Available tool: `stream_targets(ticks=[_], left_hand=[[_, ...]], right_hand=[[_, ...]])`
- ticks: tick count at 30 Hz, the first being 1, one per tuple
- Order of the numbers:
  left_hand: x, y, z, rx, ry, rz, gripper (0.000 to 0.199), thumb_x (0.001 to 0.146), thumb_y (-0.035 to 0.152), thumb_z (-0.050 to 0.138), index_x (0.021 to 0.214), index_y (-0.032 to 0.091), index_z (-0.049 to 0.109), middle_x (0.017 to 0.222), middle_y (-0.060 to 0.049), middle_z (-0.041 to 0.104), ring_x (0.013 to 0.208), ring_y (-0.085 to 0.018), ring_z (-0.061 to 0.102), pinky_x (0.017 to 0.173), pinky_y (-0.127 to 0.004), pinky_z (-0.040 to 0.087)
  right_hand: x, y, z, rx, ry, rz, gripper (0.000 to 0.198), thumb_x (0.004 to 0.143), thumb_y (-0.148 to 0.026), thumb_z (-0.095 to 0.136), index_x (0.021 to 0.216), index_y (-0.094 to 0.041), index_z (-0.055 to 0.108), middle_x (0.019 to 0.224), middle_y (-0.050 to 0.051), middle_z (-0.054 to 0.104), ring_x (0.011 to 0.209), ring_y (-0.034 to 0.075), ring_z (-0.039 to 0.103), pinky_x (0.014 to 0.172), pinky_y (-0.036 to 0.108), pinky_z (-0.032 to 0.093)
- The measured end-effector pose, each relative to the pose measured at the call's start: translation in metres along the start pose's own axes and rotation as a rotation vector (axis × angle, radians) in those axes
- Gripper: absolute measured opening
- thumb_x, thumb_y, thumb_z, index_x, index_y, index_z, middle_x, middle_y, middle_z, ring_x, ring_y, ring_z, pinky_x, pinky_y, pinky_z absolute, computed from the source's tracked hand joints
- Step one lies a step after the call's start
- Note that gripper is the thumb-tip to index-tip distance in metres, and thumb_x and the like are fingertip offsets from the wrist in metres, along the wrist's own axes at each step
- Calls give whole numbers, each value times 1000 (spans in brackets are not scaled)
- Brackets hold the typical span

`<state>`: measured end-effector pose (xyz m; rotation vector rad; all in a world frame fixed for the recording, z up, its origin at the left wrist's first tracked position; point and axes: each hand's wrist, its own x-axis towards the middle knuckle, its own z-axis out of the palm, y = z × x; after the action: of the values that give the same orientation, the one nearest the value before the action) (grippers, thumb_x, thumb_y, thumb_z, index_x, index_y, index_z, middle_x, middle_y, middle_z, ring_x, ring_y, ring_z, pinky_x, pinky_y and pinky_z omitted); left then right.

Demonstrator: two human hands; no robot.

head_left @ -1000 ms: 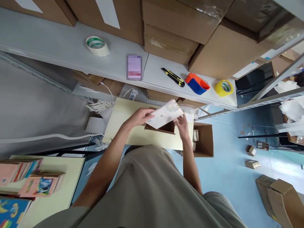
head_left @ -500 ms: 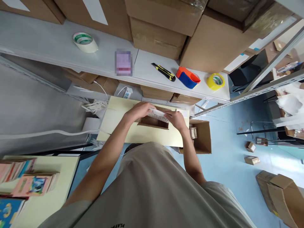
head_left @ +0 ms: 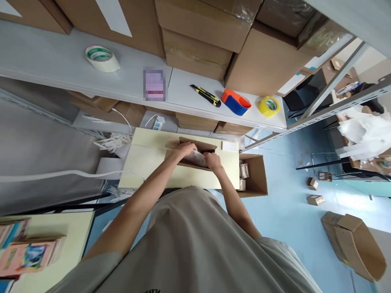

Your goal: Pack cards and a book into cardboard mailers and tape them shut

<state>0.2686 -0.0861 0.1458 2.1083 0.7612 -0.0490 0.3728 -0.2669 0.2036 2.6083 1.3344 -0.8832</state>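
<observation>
A small cardboard box (head_left: 200, 143) lies open on the pale yellow table (head_left: 146, 150), its flaps folded out. Inside its opening is a whitish, wrapped-looking packet (head_left: 198, 158); its exact kind I cannot make out. My left hand (head_left: 186, 150) grips the packet's left end, fingers curled over it. At the other end, my right hand (head_left: 212, 160) is closed on the packet, just inside the box's right side. The fingertips of both hands are partly hidden by the packet and the box.
Above the table, a grey shelf (head_left: 180, 95) carries a yellow-black box cutter (head_left: 206, 96), an orange-blue tape dispenser (head_left: 236, 102), yellow tape (head_left: 269, 106) and white tape (head_left: 102, 59). A larger open carton (head_left: 258, 175) with small packages stands right of the table. A white card (head_left: 229, 146) lies near the table's right end.
Both hands have lowered the packet from above the box into its opening. The packet now sits between the box walls, and the view has shifted slightly.
</observation>
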Motion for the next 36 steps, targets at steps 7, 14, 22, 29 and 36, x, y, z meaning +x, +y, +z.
stream_targets(ticks=[7, 14, 22, 29, 36], left_hand=[[-9, -7, 25, 99, -107, -17, 18, 77, 21, 78, 91, 21, 89, 108, -22, 88, 123, -45, 82, 116, -52, 58], [-68, -31, 15, -59, 149, 198, 49, 101, 22, 62, 146, 21, 80, 163, -15, 71, 164, -36, 55, 143, -53, 35], [-103, -98, -5, -597, 500, -327, 97, 102, 76, 71, 178, 21, 44, 181, -23, 49, 172, -40, 44, 139, -53, 41], [-94, -87, -2, -679, 456, -260, 89, 103, 77, 71, 171, 22, 54, 181, -21, 50, 168, -39, 50, 137, -48, 45], [-87, -72, -6, -632, 324, -130, 79, 109, 78, 56, 157, 16, 68, 167, -21, 67, 157, -35, 63, 129, -44, 53]], right_hand=[[13, -19, 23, -19, -16, 80, 43, 115, -6, 47, 133, -14, 85, 135, 26, 84, 130, 31, 81, 106, 36, 57], [-23, 8, 29, 99, 132, 160, 44, 119, -23, 49, 153, -29, 76, 141, 14, 85, 129, 30, 82, 109, 38, 60], [-70, 62, 73, 761, 290, 116, 105, 86, -74, 91, 171, -21, 58, 173, 23, 61, 151, 41, 69, 121, 54, 62], [-67, 53, 74, 876, 224, 21, 110, 71, -66, 104, 165, -24, 64, 173, 22, 60, 155, 40, 66, 126, 53, 59], [-57, 59, 73, 902, 276, 64, 75, 90, -63, 90, 149, -20, 75, 158, 21, 72, 133, 35, 80, 113, 52, 67]])
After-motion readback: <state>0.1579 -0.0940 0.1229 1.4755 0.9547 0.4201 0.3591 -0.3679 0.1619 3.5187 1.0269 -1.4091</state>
